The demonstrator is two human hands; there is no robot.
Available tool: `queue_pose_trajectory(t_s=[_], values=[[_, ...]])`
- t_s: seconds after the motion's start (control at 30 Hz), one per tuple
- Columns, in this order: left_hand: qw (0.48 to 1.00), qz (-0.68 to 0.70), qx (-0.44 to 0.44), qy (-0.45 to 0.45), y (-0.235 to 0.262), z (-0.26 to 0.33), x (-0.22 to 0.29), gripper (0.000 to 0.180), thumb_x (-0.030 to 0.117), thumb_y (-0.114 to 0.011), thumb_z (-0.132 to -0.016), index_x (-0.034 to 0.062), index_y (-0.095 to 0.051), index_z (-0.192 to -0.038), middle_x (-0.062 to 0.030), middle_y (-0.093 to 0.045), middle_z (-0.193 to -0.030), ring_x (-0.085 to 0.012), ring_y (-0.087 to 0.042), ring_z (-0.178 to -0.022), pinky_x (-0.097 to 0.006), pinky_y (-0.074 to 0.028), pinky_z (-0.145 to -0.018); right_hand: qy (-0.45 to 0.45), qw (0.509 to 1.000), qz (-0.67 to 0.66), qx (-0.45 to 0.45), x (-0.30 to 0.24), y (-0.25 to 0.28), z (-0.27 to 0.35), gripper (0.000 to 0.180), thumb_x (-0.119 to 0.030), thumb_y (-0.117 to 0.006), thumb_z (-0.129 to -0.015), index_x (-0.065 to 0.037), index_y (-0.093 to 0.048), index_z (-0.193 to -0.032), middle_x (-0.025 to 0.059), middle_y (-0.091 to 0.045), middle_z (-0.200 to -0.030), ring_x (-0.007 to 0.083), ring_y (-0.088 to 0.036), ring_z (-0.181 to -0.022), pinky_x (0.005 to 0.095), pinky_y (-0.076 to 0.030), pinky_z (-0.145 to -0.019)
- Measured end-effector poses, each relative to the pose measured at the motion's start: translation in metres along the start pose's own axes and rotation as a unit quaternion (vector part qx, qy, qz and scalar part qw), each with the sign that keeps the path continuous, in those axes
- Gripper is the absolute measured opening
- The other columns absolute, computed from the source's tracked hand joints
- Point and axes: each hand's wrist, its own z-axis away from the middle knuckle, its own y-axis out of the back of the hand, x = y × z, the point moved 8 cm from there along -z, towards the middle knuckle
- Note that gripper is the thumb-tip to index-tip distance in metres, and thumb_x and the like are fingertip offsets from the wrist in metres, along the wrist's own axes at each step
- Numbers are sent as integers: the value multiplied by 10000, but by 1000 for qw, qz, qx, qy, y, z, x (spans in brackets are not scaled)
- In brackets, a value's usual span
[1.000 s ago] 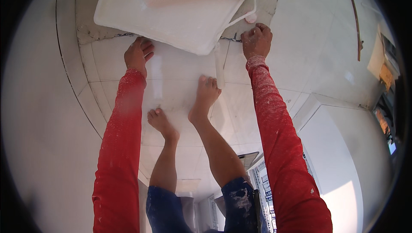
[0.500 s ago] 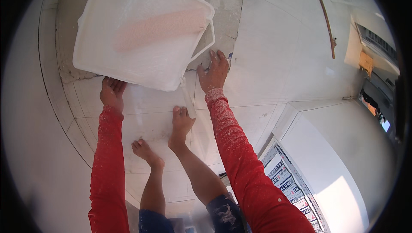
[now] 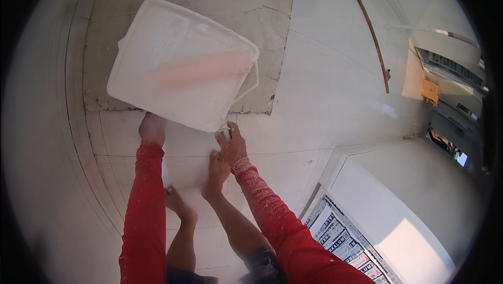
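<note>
A white paint tray with white paint in it lies at an angle on the grey floor section. Inside it rests a pale pink paint roller, its handle sticking out past the near right corner. My right hand is closed round that handle, just short of the tray. At the tray's near left rim is my left hand, blurred, with its fingertips tucked out of sight under the edge; it appears to hold the rim. White specks cover my red right sleeve.
My bare feet stand close behind the tray on pale tiles. A long thin brown stick lies to the right. Nearer on the right, a white block-like wall rises beside a printed sheet.
My right hand has moved from the floor beside the tray inward and nearer, and has taken hold of the roller handle. My left hand stays at the rim. The whole view has shifted.
</note>
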Motion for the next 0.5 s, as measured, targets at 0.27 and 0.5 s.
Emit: queue_pose_trajectory(t_s=[0.27,0.5], values=[[994,-82,42,52,-31,15,9,364,37,-388,-1012,27,-478,-1364,-142,-597,-1294,-286,-608,-1180,-477,-514,-1029,17,1000,4,-5,16,-1,15,292,-239,-620,-999,-94,-586,-1250,62,-668,-783,132,-623,-645,309,-520,-612],[997,-22,68,16,-34,20,2,406,-8,-344,-993,51,-444,-1382,-143,-589,-1296,-296,-626,-1150,-502,-542,-1005,46,997,28,53,-7,7,32,267,-225,-610,-1004,-81,-598,-1229,43,-623,-726,121,-591,-612,309,-496,-585]])
